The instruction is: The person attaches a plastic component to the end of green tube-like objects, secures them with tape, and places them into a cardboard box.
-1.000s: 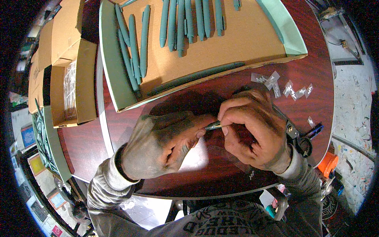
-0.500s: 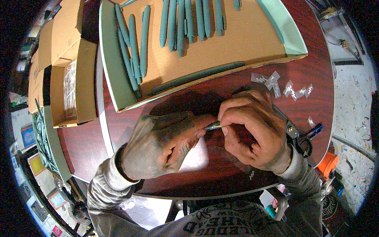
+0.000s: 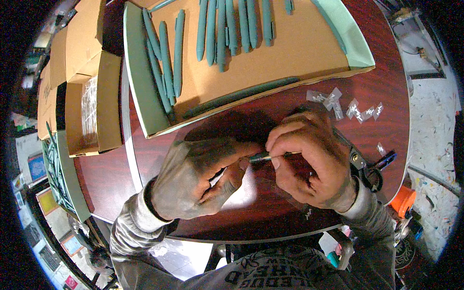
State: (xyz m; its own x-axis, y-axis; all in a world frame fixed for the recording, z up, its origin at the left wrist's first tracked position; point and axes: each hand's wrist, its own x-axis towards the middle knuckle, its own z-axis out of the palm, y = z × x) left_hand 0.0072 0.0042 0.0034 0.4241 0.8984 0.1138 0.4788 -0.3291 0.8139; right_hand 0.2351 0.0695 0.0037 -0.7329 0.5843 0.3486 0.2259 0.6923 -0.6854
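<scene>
Above the middle of the table, my left hand point(image 3: 198, 179) is closed, its thumb and forefinger pinching a dark green pen point(image 3: 259, 157). Most of the pen is hidden by the fingers; only a short length shows between the hands. My right hand point(image 3: 314, 159), also closed, pinches a thin pale stick-like piece point(image 3: 291, 153) at the pen's right end. Whether that piece is part of the pen I cannot tell. Beyond both hands is a shallow pale-green cardboard tray point(image 3: 333, 72) with several green pens point(image 3: 222, 38) lying in it.
Small clear film pieces point(image 3: 333, 99) with white marks lie right of the tray. Scissors point(image 3: 372, 179) and a dark blue pen-like object point(image 3: 388, 158) are beside my right wrist. At left stand a brown box point(image 3: 110, 101) of thin clear sticks and a box of green pens point(image 3: 57, 174).
My hands stay nearly in place, with small finger shifts around the pen. The thin pale piece now shows between my right fingers. The whole view has shifted slightly.
</scene>
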